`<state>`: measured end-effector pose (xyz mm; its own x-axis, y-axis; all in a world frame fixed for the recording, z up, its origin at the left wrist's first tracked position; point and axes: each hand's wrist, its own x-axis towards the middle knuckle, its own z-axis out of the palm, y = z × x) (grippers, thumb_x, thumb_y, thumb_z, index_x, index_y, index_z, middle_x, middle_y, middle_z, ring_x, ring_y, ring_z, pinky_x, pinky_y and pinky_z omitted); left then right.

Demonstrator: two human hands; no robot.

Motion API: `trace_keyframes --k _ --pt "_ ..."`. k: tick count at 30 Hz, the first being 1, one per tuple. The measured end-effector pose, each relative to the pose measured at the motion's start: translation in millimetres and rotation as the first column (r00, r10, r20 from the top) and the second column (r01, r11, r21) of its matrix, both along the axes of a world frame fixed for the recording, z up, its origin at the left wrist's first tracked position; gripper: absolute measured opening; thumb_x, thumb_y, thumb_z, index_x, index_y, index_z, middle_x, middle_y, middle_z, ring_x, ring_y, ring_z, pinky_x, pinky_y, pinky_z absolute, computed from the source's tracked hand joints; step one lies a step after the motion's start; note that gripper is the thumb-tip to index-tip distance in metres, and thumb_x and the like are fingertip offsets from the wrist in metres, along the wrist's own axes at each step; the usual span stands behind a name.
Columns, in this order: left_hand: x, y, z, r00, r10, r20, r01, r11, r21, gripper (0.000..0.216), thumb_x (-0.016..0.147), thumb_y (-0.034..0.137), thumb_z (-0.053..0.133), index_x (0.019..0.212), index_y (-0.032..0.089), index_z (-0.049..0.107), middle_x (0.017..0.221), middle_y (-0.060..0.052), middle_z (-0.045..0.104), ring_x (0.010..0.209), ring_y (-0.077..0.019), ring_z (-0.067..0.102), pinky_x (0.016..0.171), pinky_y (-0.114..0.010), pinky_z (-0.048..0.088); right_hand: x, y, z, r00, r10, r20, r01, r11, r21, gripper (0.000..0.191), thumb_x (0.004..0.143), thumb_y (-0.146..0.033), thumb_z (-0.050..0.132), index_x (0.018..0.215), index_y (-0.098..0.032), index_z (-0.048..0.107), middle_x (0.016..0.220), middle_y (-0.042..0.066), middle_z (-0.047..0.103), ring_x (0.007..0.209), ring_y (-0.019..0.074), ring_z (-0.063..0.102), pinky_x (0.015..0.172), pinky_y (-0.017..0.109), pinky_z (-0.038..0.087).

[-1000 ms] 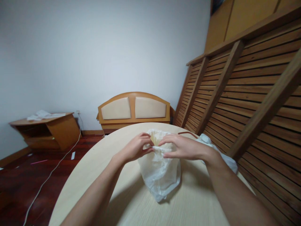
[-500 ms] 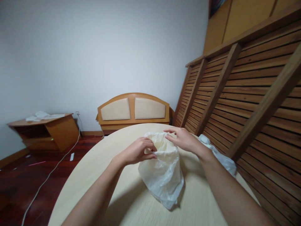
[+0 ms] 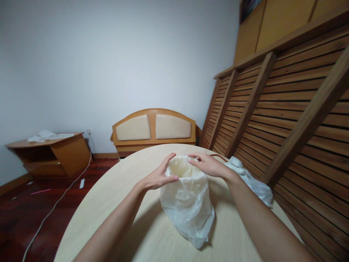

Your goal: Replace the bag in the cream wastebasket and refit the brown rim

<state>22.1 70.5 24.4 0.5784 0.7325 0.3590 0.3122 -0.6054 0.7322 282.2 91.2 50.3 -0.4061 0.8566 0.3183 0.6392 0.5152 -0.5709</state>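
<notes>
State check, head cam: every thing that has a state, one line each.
white plastic bag: standing on the table, mouth spread open.
left grip: fingers stretched along the bag's left rim; hold unclear.
right grip: pinched on the bag's far rim.
second bag: crumpled, lying by the table's right edge.
headboard: propped upright.
cord: loose, trailing.

Words on bag [image 3: 188,203]: none to read.
Words on table [image 3: 122,189]: none.
Signs on wall [image 3: 109,54]: none.
Nos., brands, labels: none can be read anywhere.
</notes>
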Motion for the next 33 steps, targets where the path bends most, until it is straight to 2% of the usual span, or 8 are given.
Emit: trace_keyframes --k 3,8,12,16,21,24,29,33 --pt "1 -2 -1.0 0.999 -0.023 0.039 0.024 0.999 -0.038 0.113 0.072 0.07 0.074 0.157 0.02 0.018 0.163 -0.017 0.02 0.15 -0.0368 0.025 0.124 -0.055 0.019 -2 3 -3.7 1.0 0.006 0.012 -0.006 1.0 -0.019 0.056 0.096 -0.052 0.052 0.136 -0.014 0.06 0.143 0.015 0.058 0.134 0.0293 0.053 0.117 0.045 0.036" --pt "1 -1 -6.7 0.99 -0.032 0.134 0.04 0.997 -0.058 0.108 0.071 0.065 0.077 0.154 0.02 0.023 0.156 -0.02 0.032 0.142 -0.0376 0.038 0.119 -0.058 0.029 -2 -3 1.6 1.0 0.014 0.001 -0.014 0.998 -0.06 0.066 0.098 -0.062 0.04 0.144 -0.017 0.053 0.151 0.014 0.05 0.142 0.0284 0.043 0.121 0.047 0.027" --pt "-2 5 -17.6 0.983 -0.019 0.183 0.015 1.0 0.027 0.118 0.068 0.064 0.081 0.156 0.022 0.014 0.161 -0.022 0.02 0.149 -0.0386 0.025 0.121 -0.06 0.023 4 -16 9.3 0.995 0.093 -0.034 -0.098 0.97 -0.221 0.094 0.089 -0.073 0.05 0.16 -0.021 0.017 0.167 0.01 0.015 0.153 0.0277 0.018 0.125 0.047 0.013" --pt "-1 8 -29.2 0.97 0.005 0.245 -0.023 0.997 0.072 0.128 0.064 0.066 0.082 0.157 0.024 0.004 0.163 -0.024 0.011 0.152 -0.0388 0.015 0.121 -0.06 0.022 1 -15 0.5 0.978 0.177 -0.107 -0.198 0.947 -0.253 0.128 0.076 -0.071 0.069 0.16 -0.017 -0.01 0.168 0.017 -0.001 0.154 0.0303 0.008 0.125 0.049 0.011" --pt "-3 5 -34.5 0.97 0.058 0.236 -0.06 0.998 0.003 0.12 0.07 0.063 0.08 0.155 0.02 0.008 0.157 -0.023 0.026 0.145 -0.0365 0.033 0.12 -0.057 0.027 -8 -3 -18.2 0.947 0.185 -0.262 -0.234 0.957 -0.171 0.129 0.074 -0.076 0.066 0.16 -0.016 -0.011 0.167 0.021 -0.003 0.155 0.0279 0.003 0.124 0.049 0.008" --pt "-10 0 -34.0 0.974 0.081 0.212 -0.086 0.996 0.013 0.111 0.073 0.064 0.076 0.153 0.018 0.016 0.156 -0.023 0.029 0.144 -0.0373 0.035 0.12 -0.057 0.028 -6 -4 -26.4 0.912 0.239 -0.333 -0.312 0.931 -0.188 0.133 0.071 -0.077 0.069 0.16 -0.018 -0.011 0.167 0.022 -0.005 0.155 0.0288 0.005 0.124 0.049 0.011" --pt "-14 -20 -32.9 0.988 0.133 0.076 -0.148 0.952 0.268 0.102 0.074 0.058 0.078 0.152 0.021 0.024 0.166 -0.02 -0.002 0.154 -0.0398 0.001 0.123 -0.062 0.012 1 -13 -49.0 0.862 0.284 -0.42 -0.385 0.906 -0.177 0.146 0.059 -0.072 0.081 0.159 -0.023 -0.014 0.167 0.021 -0.007 0.155 0.0294 0.006 0.123 0.049 0.013" --pt "-7 -39 -36.5 0.969 0.199 0.144 -0.241 0.886 0.397 0.07 0.089 0.044 0.066 0.148 0.025 0.033 0.166 -0.016 0.007 0.154 -0.034 0.01 0.122 -0.059 0.018 5 -19 -74.6 0.86 0.274 -0.432 -0.343 0.935 -0.089 0.153 0.053 -0.068 0.087 0.158 -0.026 -0.017 0.167 0.02 -0.006 0.155 0.0311 0.002 0.123 0.052 0.008"
